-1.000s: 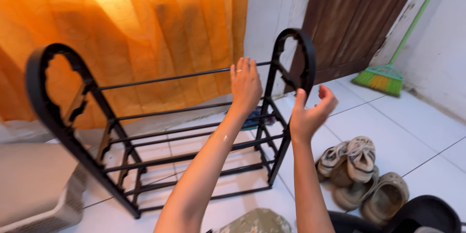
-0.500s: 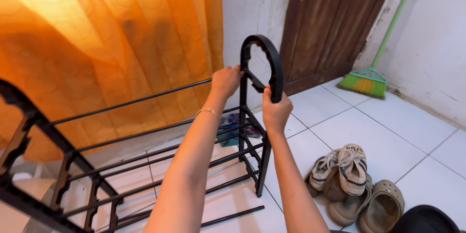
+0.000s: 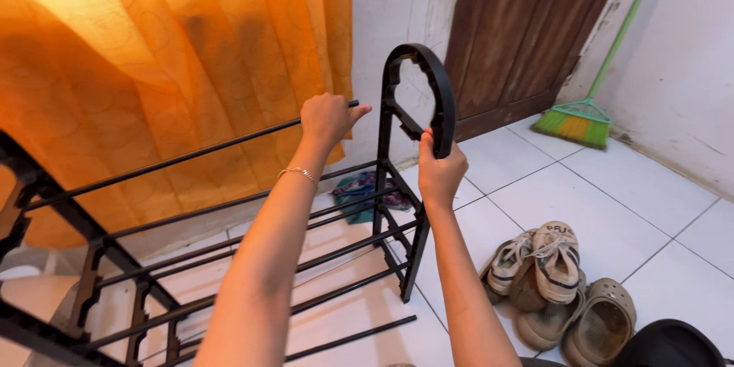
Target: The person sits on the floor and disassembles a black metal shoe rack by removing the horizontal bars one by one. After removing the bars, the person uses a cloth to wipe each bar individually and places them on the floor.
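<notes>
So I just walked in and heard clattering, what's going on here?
A person is handling a black shoe rack in front of an orange curtain. The left hand grips the top rail, whose end sits free of the arched side panel. The right hand holds that panel. Shoes lie on the tiled floor, with a green broom near the door.

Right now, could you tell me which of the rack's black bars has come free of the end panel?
The top bar, gripped by the left hand: its tip stops short of the arched end panel held by the right hand. The lower bars reach the panel.
</notes>
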